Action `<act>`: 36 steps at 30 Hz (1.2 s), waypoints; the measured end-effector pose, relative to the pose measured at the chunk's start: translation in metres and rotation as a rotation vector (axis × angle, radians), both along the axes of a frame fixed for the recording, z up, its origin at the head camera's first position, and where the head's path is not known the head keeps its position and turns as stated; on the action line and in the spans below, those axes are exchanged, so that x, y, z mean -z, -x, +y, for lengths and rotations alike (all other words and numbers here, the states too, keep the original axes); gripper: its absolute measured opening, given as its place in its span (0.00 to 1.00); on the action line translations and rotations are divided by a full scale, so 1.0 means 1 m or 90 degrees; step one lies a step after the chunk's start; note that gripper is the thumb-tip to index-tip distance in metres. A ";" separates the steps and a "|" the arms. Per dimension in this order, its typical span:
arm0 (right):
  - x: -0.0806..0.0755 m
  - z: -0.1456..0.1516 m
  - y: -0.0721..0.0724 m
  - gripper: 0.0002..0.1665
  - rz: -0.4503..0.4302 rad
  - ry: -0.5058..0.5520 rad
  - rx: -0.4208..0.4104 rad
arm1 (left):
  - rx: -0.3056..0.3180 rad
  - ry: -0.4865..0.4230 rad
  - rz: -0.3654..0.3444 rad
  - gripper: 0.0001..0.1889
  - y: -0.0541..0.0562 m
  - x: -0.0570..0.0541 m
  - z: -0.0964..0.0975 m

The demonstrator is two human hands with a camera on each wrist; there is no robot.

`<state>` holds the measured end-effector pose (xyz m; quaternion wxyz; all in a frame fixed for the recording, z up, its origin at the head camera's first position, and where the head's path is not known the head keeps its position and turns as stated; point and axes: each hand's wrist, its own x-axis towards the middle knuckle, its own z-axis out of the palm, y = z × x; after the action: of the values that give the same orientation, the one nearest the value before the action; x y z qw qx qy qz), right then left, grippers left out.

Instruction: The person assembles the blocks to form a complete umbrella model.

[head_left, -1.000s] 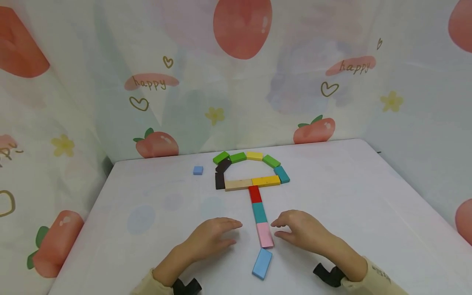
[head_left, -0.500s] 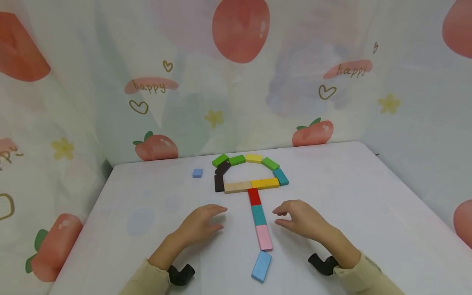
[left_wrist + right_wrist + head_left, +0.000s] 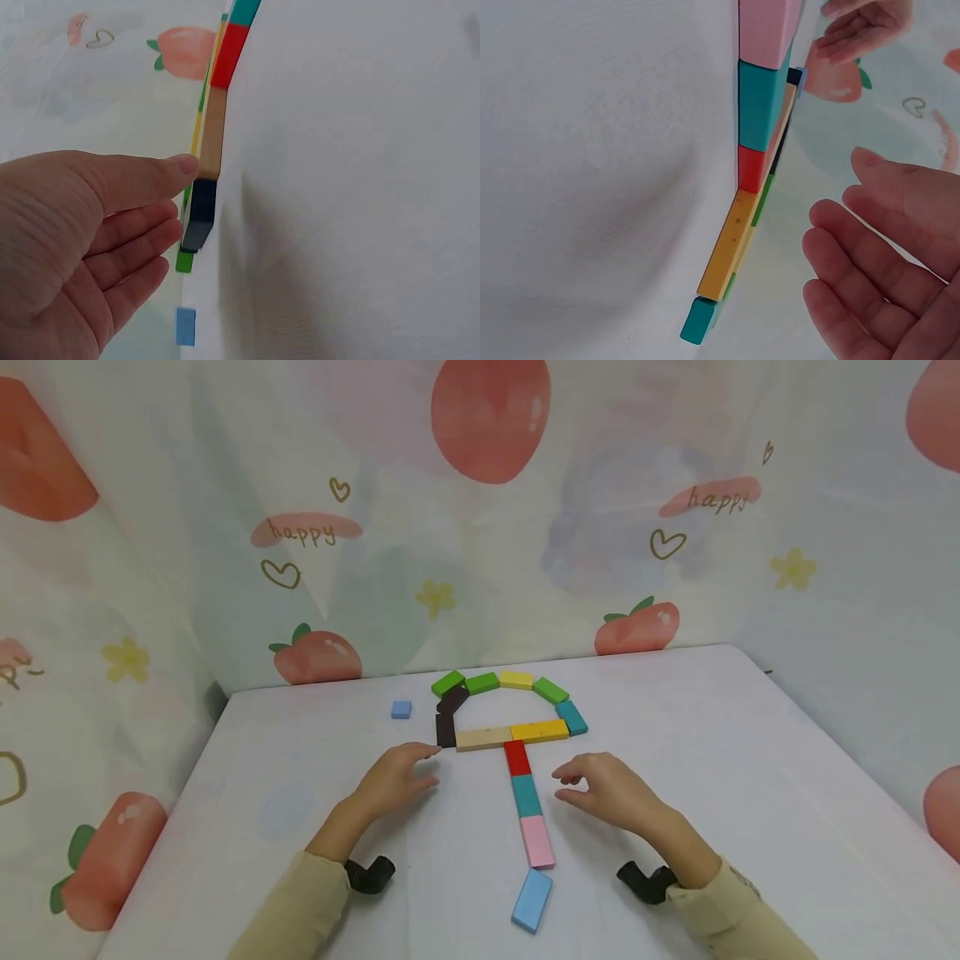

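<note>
Coloured wooden blocks lie in an umbrella-like outline. Its arch runs through two black blocks (image 3: 446, 731), green blocks (image 3: 482, 683), a yellow block (image 3: 517, 680) and a teal block (image 3: 572, 717). A tan block (image 3: 483, 739) and an orange-yellow block (image 3: 540, 731) form the base. Below them a red block (image 3: 517, 758), a teal block (image 3: 527, 796), a pink block (image 3: 537, 842) and a tilted blue block (image 3: 532, 901) make a stem. My left hand (image 3: 396, 781), holding nothing, has its fingertips near the lower black block. Right of the stem, my right hand (image 3: 611, 789) is empty, fingers loosely bent.
A small blue block (image 3: 401, 710) lies apart, left of the arch. The white table (image 3: 750, 793) meets a patterned cloth backdrop (image 3: 480, 552) behind and at the sides. Black wrist mounts (image 3: 371, 875) hang under both wrists.
My left hand has drawn away from the stem, leftward and forward to the black blocks. The right hand has slid a little forward. Every block stays where it was.
</note>
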<state>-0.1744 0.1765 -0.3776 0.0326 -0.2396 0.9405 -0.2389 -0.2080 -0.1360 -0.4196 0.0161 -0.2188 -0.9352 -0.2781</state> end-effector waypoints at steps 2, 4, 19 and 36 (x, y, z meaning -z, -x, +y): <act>0.000 0.000 0.002 0.15 0.000 0.006 0.001 | -0.019 0.000 -0.007 0.24 0.008 -0.001 -0.001; 0.000 -0.001 0.004 0.15 0.001 0.009 0.001 | -0.032 0.005 -0.011 0.25 0.017 -0.003 -0.002; 0.002 -0.007 0.009 0.14 -0.006 0.033 0.004 | -0.104 0.045 -0.045 0.21 0.084 -0.005 0.004; 0.015 -0.014 0.009 0.15 -0.031 0.028 -0.025 | -0.048 0.184 -0.081 0.27 0.118 0.001 0.018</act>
<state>-0.1833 0.1623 -0.3921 0.0545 -0.2530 0.9290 -0.2647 -0.3261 -0.1179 -0.4206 -0.0645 -0.1652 -0.9721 -0.1535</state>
